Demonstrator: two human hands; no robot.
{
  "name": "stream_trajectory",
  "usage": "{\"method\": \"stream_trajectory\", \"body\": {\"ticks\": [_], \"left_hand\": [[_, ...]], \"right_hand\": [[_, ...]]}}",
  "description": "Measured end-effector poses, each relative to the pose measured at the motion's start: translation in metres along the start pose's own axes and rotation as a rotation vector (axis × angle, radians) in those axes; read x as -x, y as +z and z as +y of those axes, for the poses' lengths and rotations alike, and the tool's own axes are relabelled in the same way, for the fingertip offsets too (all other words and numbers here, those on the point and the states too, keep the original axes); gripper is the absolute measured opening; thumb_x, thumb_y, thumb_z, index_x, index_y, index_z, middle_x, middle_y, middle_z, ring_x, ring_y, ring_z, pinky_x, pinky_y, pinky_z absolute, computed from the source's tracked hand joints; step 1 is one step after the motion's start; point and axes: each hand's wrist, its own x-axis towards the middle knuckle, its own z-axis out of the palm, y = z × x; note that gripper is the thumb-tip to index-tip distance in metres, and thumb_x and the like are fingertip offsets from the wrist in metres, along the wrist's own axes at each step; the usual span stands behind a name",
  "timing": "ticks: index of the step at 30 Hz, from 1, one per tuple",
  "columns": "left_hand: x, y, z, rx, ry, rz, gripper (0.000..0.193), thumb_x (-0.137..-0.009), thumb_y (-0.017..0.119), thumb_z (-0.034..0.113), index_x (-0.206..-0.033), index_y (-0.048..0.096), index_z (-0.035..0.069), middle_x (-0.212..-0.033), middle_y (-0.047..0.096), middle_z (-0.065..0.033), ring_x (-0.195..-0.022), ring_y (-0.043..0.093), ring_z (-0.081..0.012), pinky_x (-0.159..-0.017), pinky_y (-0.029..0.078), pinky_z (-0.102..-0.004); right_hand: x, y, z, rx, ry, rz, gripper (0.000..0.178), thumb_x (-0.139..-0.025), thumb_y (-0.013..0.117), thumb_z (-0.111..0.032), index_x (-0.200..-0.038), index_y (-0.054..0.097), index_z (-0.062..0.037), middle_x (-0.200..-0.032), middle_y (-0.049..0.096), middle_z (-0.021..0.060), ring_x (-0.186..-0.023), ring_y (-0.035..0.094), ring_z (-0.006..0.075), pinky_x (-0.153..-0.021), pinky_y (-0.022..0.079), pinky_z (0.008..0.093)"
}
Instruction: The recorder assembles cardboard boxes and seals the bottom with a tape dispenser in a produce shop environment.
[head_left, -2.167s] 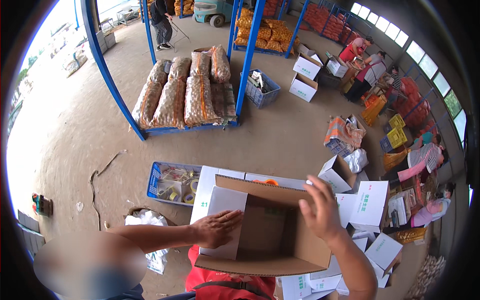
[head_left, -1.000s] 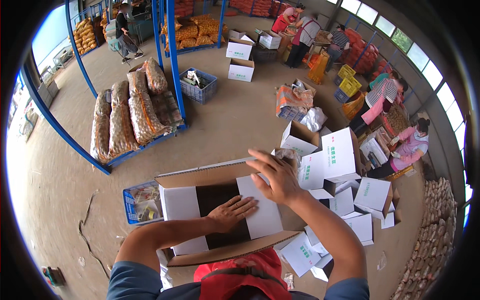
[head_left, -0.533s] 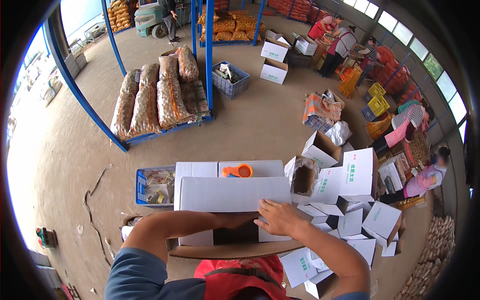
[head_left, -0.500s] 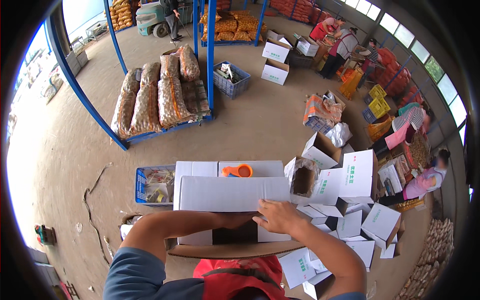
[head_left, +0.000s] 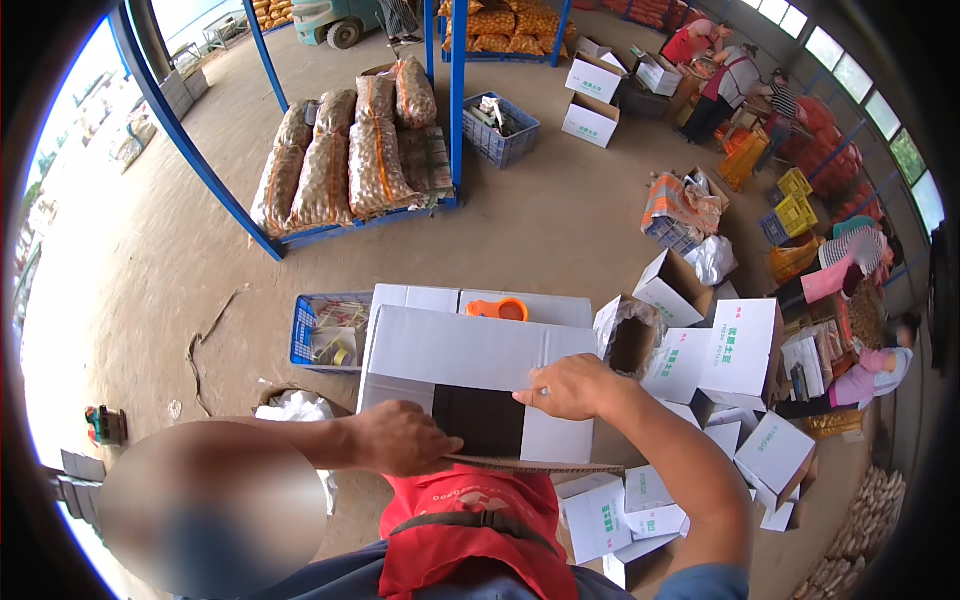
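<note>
An open white cardboard carton [head_left: 558, 440] stands in front of me, with a dark gap showing between its two folded-in side flaps. Its long far flap [head_left: 450, 345] slants up over the opening. At that flap's right end, my right hand [head_left: 572, 387] is closed on its lower edge, the thumb reaching toward the gap. My left hand [head_left: 405, 438] lies at the carton's near left, its fingers bunched against the brown near flap [head_left: 540, 467]. An orange tape dispenser [head_left: 508, 309] rests on white cardboard just behind the far flap. A blurred patch hides my left upper arm.
Beside the carton on the left is a blue crate [head_left: 302, 335] of small items. Loose white cartons [head_left: 740, 345] are piled at right. Filled sacks [head_left: 378, 170] sit on a blue-framed rack farther off. Several people work along the right wall; one person [head_left: 400, 18] stands beside a forklift [head_left: 335, 22].
My left hand has come out from beneath the far flap to the carton's near edge. The far flap now tilts farther back, baring more of the opening. The view has shifted.
</note>
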Motion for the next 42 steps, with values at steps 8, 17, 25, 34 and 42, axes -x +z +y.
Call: {"method": "stream_trajectory", "body": {"ticks": [8,17,25,34,42], "left_hand": [[-0.06,0.041,-0.095,-0.134,-0.174,0.689,0.087,-0.096,0.064,0.049,-0.163,0.033,0.002,-0.171,0.029,-0.0212,-0.161,0.022,-0.0335,-0.133,0.016,-0.0444],[-0.07,0.042,-0.089,-0.139,-0.261,0.697,0.085,-0.098,0.064,0.045,-0.163,0.033,0.002,-0.173,0.026,-0.0186,-0.162,0.019,-0.0302,-0.134,0.014,-0.0434],[-0.094,0.058,-0.021,0.007,-0.387,0.794,0.094,-0.094,0.067,0.054,-0.156,0.037,-0.011,-0.168,0.026,-0.032,-0.16,0.021,-0.0427,-0.131,0.016,-0.0514],[-0.093,0.06,-0.024,0.049,-0.392,0.799,0.095,-0.089,0.072,0.058,-0.155,0.044,-0.005,-0.167,0.033,-0.0276,-0.159,0.027,-0.0395,-0.131,0.019,-0.0496],[-0.085,0.061,-0.024,0.153,-0.416,0.836,0.084,-0.097,0.063,0.057,-0.157,0.045,0.001,-0.169,0.033,-0.0221,-0.16,0.028,-0.032,-0.131,0.02,-0.0458]], "right_hand": [[-0.012,-0.009,0.011,-0.006,-0.027,-0.064,0.053,-0.107,0.047,-0.052,-0.117,0.076,-0.0095,-0.12,0.075,0.0178,-0.117,0.067,0.0397,-0.11,0.046,0.0502],[-0.013,0.126,0.055,-0.069,-0.146,0.934,0.048,-0.103,0.058,-0.031,-0.146,0.057,-0.0089,-0.158,0.049,0.0176,-0.149,0.043,0.0369,-0.126,0.027,0.0542],[-0.005,0.105,0.124,-0.773,-0.331,0.827,0.036,-0.106,0.057,-0.03,-0.12,0.073,-0.0012,-0.141,0.066,0.0136,-0.135,0.059,0.032,-0.117,0.041,0.0479],[-0.221,0.038,0.196,-0.675,-0.072,0.152,0.041,-0.102,0.064,-0.038,-0.121,0.075,-0.0034,-0.093,0.076,0.0085,-0.078,0.073,0.0179,-0.073,0.058,0.0347],[-0.342,0.06,0.144,0.111,-0.15,-0.362,0.064,-0.089,0.071,-0.063,-0.109,0.079,-0.0026,-0.111,0.076,0.0225,-0.109,0.071,0.0344,-0.094,0.054,0.0452]]}}
